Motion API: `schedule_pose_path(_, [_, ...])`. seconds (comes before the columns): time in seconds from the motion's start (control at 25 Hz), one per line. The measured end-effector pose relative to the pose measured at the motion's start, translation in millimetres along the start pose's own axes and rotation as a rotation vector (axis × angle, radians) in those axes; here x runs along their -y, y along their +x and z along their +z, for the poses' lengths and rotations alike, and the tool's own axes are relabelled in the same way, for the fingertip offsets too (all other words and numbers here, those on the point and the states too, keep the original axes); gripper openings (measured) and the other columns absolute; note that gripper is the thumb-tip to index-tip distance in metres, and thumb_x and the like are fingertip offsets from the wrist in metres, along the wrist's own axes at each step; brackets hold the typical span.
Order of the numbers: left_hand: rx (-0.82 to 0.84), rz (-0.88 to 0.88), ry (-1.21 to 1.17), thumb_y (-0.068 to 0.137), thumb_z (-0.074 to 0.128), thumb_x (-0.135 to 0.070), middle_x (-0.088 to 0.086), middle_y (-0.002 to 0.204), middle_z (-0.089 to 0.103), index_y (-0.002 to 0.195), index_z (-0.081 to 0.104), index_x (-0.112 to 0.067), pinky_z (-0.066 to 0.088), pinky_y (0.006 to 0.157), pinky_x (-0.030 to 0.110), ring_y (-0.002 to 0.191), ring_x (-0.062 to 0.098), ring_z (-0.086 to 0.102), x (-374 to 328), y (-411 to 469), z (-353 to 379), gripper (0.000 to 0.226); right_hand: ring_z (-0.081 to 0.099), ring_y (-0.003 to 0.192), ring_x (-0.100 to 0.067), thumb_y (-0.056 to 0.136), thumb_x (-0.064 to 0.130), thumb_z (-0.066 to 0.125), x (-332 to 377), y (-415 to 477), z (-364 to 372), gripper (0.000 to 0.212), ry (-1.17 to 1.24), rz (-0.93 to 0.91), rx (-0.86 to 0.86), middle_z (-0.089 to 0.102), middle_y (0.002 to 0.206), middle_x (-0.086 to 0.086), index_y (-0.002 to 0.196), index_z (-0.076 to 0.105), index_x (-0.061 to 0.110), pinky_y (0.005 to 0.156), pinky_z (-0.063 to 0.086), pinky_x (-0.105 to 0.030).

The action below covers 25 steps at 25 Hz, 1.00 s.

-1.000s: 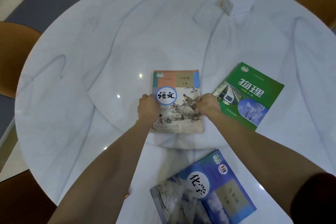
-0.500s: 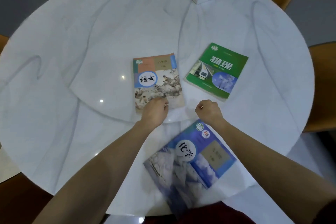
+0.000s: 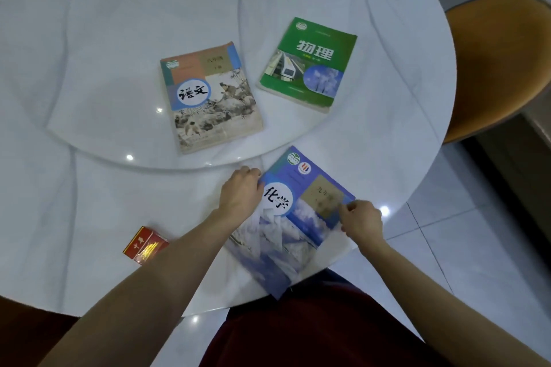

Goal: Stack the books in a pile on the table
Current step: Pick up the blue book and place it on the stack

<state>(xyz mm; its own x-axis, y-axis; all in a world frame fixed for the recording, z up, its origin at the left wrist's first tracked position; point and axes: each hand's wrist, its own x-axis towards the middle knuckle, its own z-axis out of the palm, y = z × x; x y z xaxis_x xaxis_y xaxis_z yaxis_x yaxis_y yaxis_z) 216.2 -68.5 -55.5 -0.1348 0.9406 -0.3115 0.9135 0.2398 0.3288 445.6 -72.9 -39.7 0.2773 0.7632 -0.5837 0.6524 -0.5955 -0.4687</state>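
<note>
Three books lie flat and apart on the white marble table (image 3: 89, 202). A blue book (image 3: 292, 223) with mountains on its cover lies at the near edge, slightly overhanging it. My left hand (image 3: 241, 194) holds its left edge and my right hand (image 3: 362, 222) holds its right edge. A beige book (image 3: 214, 104) with an ink painting rests on the raised round centre plate (image 3: 119, 116). Its right-hand neighbour on the plate is a green book (image 3: 310, 65) with a train picture.
A small red box (image 3: 146, 244) sits on the table left of my left forearm. An orange chair (image 3: 501, 62) stands at the table's right side. Tiled floor shows at the lower right, past the table edge.
Both hands have left the beige book and moved back toward me onto the blue book's two side edges. The view has tilted down and to the right, and the red box has come into sight.
</note>
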Motion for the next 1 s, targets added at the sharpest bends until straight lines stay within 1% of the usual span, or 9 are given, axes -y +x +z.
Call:
schedule_pose_path(0.12, [0.019,-0.025,-0.021,0.094,0.051,-0.027,0.017,0.115,0.058,0.113,0.06,-0.003,0.05,0.083,0.043,0.111,0.033,0.054,-1,0,8,0.032,0.067,0.064,-0.034,0.092,0.021,0.056,-22,-19,12,0.035,0.244,0.184,0.051,0.069,0.077,-0.023,0.084,0.064,-0.012,0.075,0.061,-0.047])
schedule_pose_path(0.24, [0.054,-0.095,-0.138,0.09,0.059,-0.029,0.02,0.113,0.058,0.112,0.06,-0.002,0.049,0.086,0.043,0.109,0.035,0.054,-2,6,11,0.035,0.063,0.061,-0.027,0.09,0.02,0.061,-26,-36,28,0.03,0.42,0.299,0.101,0.065,0.076,-0.019,0.07,0.06,-0.001,0.069,0.061,-0.043])
schedule_pose_path(0.32, [0.102,-0.134,-0.223,0.086,0.064,-0.026,0.021,0.109,0.062,0.106,0.062,-0.001,0.049,0.08,0.039,0.101,0.035,0.058,0,12,10,0.032,0.062,0.059,-0.025,0.089,0.019,0.062,-25,-42,37,0.029,0.465,0.327,0.085,0.065,0.076,-0.018,0.066,0.058,0.002,0.062,0.059,-0.036])
schedule_pose_path(0.44, [0.227,-0.083,-0.397,0.088,0.062,-0.015,0.019,0.105,0.07,0.106,0.065,-0.004,0.043,0.072,0.029,0.092,0.033,0.063,5,18,7,0.022,0.06,0.055,-0.021,0.09,0.019,0.062,-25,-44,45,0.029,0.465,0.339,0.036,0.064,0.07,-0.013,0.063,0.058,0.007,0.063,0.06,-0.034])
schedule_pose_path(0.56, [0.301,0.016,-0.586,0.093,0.055,-0.008,0.01,0.11,0.068,0.121,0.06,-0.012,0.045,0.082,0.03,0.097,0.025,0.062,9,16,4,0.029,0.06,0.057,-0.021,0.089,0.018,0.064,-28,-44,49,0.022,0.488,0.346,0.027,0.062,0.068,-0.009,0.071,0.059,0.008,0.078,0.061,-0.042])
schedule_pose_path(0.72, [0.309,0.048,-0.848,0.095,0.05,0.0,0.01,0.12,0.066,0.128,0.056,-0.011,0.051,0.092,0.035,0.107,0.021,0.064,9,12,-1,0.035,0.061,0.061,-0.027,0.087,0.017,0.065,-31,-47,56,0.015,0.57,0.337,0.01,0.063,0.075,-0.015,0.082,0.058,0.005,0.083,0.058,-0.047])
schedule_pose_path(0.84, [0.341,0.028,-0.961,0.096,0.048,0.003,0.003,0.114,0.066,0.13,0.053,-0.009,0.054,0.083,0.018,0.093,0.001,0.067,2,14,-14,0.037,0.062,0.077,-0.033,0.088,0.015,0.064,-26,-47,53,0.015,0.649,0.315,-0.022,0.063,0.089,-0.019,0.079,0.052,0.012,0.078,0.058,-0.048])
schedule_pose_path(0.92, [0.323,-0.018,-1.018,0.096,0.049,-0.001,0.004,0.113,0.066,0.129,0.054,-0.01,0.055,0.078,0.021,0.093,0.005,0.067,2,19,-21,0.034,0.06,0.076,-0.03,0.09,0.013,0.063,-16,-43,44,0.016,0.759,0.28,-0.012,0.059,0.085,-0.013,0.08,0.05,0.012,0.068,0.057,-0.04])
schedule_pose_path(1.0, [0.282,-0.065,-1.054,0.097,0.05,-0.006,0.007,0.112,0.067,0.125,0.056,-0.015,0.053,0.082,0.036,0.098,0.02,0.066,5,25,-31,0.03,0.06,0.078,-0.03,0.089,0.013,0.064,-1,-36,32,0.018,0.786,0.206,-0.011,0.06,0.087,-0.015,0.077,0.05,0.014,0.072,0.057,-0.043])
